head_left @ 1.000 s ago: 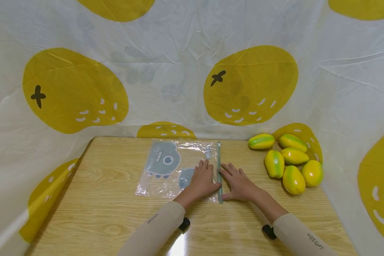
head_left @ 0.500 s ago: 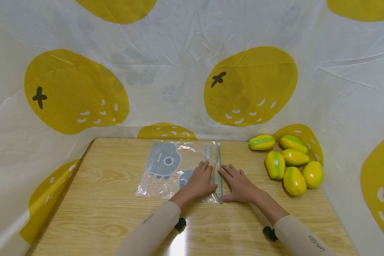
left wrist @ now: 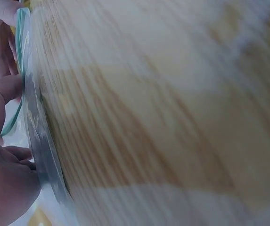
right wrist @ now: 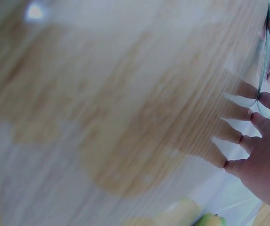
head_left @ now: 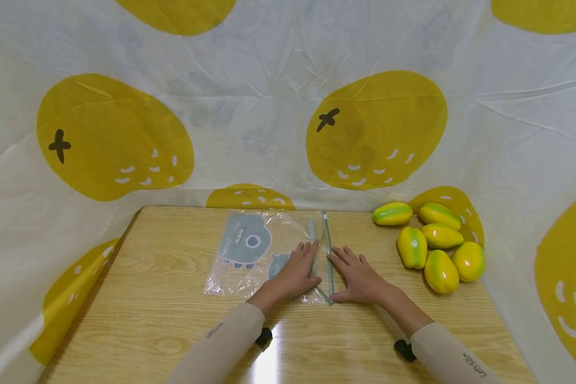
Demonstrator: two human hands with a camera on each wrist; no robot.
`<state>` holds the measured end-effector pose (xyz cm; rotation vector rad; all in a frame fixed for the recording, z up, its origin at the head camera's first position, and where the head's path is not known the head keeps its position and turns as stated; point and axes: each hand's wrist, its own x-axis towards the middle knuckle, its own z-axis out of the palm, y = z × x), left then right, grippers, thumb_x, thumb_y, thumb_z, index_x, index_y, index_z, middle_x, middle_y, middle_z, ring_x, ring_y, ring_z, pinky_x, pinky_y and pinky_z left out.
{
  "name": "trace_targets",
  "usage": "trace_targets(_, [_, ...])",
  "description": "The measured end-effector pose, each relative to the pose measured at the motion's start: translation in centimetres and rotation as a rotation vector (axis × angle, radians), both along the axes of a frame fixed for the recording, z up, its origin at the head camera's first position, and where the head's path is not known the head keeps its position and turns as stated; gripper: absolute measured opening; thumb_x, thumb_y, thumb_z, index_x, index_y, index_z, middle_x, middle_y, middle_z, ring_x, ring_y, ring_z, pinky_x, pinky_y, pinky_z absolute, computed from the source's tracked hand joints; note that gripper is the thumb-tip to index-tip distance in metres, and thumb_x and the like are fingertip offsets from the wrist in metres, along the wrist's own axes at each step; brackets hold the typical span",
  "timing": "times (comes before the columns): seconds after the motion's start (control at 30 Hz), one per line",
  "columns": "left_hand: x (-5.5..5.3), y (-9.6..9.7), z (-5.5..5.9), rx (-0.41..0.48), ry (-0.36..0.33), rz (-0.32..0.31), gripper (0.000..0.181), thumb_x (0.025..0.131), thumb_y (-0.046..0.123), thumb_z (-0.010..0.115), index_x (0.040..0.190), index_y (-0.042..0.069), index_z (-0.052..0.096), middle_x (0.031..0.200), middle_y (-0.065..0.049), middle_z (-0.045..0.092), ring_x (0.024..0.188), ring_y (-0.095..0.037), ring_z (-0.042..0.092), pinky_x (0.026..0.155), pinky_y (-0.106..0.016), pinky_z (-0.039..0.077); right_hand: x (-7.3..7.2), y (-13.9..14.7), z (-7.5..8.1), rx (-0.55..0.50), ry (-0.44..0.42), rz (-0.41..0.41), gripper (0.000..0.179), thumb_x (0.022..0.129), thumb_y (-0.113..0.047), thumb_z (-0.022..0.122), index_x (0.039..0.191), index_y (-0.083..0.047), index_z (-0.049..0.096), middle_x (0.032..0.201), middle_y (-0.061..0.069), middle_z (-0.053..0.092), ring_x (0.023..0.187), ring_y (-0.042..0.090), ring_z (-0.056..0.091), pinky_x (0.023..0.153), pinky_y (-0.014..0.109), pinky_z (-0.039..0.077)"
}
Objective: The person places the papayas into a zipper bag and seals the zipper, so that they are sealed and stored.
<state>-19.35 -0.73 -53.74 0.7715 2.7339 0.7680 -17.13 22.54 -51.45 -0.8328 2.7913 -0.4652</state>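
Note:
A clear zip bag point(head_left: 240, 277) with blue-grey cartoon prints lies flat on the wooden table, its green-edged mouth point(head_left: 327, 234) on the right. My left hand point(head_left: 295, 272) presses the bag's upper layer just inside the mouth, fingers extended, thumb toward the green edge. Beside it my right hand point(head_left: 357, 277) rests with spread fingers, index and thumb tips right at the green edge. In the right wrist view its fingertips point(right wrist: 233, 165) touch the table. The green edge bows apart between the two hands, as the left wrist view also shows with a curved green strip point(left wrist: 13, 117).
Several yellow-green toy papayas point(head_left: 441, 234) sit in a cluster at the back right of the wooden table point(head_left: 163, 320). A white cloth point(head_left: 259, 122) printed with big yellow fruits hangs behind and at both sides.
My left hand has slid a little to the left, dragging the upper layer so the green edges part. The strip's far end has shifted slightly left. My right hand stays nearly still.

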Motion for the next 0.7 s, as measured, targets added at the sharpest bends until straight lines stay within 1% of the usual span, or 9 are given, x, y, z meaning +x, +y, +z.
trace_targets(0.2, [0.29,-0.12,0.54,-0.024,0.007,-0.033,0.097,0.099,0.032,0.07,0.168,0.015,0.003,0.17,-0.024,0.016,0.158,-0.044,0.012,0.127,-0.058,0.019,0.0,0.07,-0.18,0.01,0.005,-0.001,0.105,0.081,-0.062,0.079,0.16,-0.007,0.037,0.169,0.02,0.026,0.154,0.051,0.021,0.111,0.08,0.026])
trace_targets(0.37, [0.35,-0.2,0.61,-0.07,0.036,-0.055,0.091,0.1,0.031,0.067,0.168,0.021,0.007,0.17,-0.026,0.017,0.158,-0.045,0.014,0.125,-0.061,0.022,-0.01,0.07,-0.36,0.012,0.011,-0.005,0.106,0.081,-0.063,0.079,0.16,-0.007,0.036,0.169,0.02,0.026,0.154,0.051,0.021,0.111,0.08,0.026])
trace_targets(0.43, [0.37,-0.18,0.6,-0.092,0.044,-0.058,0.088,0.101,0.031,0.065,0.168,0.02,0.01,0.17,-0.026,0.017,0.158,-0.045,0.015,0.125,-0.061,0.023,-0.02,0.1,-0.42,0.013,0.013,-0.006,0.106,0.081,-0.063,0.079,0.16,-0.007,0.036,0.169,0.02,0.026,0.154,0.05,0.021,0.111,0.08,0.026])
trace_targets(0.57, [0.49,-0.16,0.77,-0.128,0.015,-0.052,0.084,0.101,0.029,0.059,0.168,0.014,0.01,0.171,-0.023,0.013,0.16,-0.041,0.009,0.127,-0.057,0.019,-0.03,0.13,-0.5,0.015,0.011,-0.009,0.106,0.081,-0.064,0.078,0.16,-0.007,0.036,0.169,0.019,0.026,0.155,0.05,0.021,0.111,0.079,0.026])
trace_targets(0.7, [0.67,-0.12,0.95,-0.143,-0.003,-0.044,0.084,0.097,0.024,0.054,0.167,0.008,0.009,0.172,-0.023,0.01,0.16,-0.04,0.007,0.128,-0.056,0.016,-0.03,0.12,-0.5,0.017,0.012,-0.008,0.106,0.081,-0.064,0.078,0.16,-0.007,0.037,0.169,0.019,0.026,0.155,0.05,0.021,0.111,0.079,0.026])
